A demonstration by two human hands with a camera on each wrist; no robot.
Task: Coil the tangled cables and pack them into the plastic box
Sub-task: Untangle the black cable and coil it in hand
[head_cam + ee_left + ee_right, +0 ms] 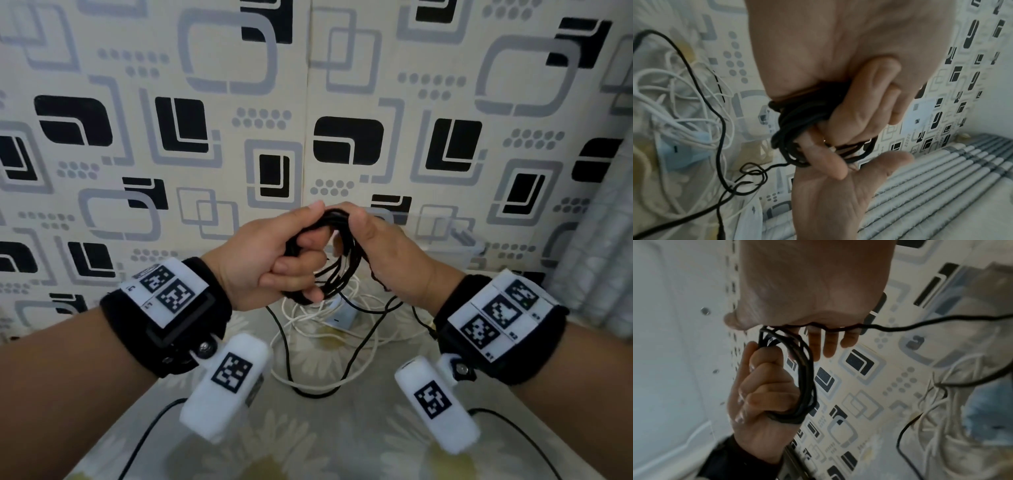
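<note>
Both hands hold a bundle of black cable loops (337, 270) in the air above the table. My left hand (301, 267) grips the coil (805, 386) with its fingers curled through the loops. My right hand (359, 236) pinches the top of the coil (795, 129) with its thumb over it, and a strand runs across its palm (838, 327). The cable's loose tail (287, 359) hangs down to the table. Below lies a tangle of white cable (308, 329) with a white adapter (337, 317). The clear plastic box (442, 236) stands at the back right, by the wall.
A floral cloth (342, 428) covers the table. The patterned wall (308, 137) rises close behind the hands. Thin black cords (147, 438) run from the wrist cameras across the near table. A striped fabric (941, 178) lies to the right.
</note>
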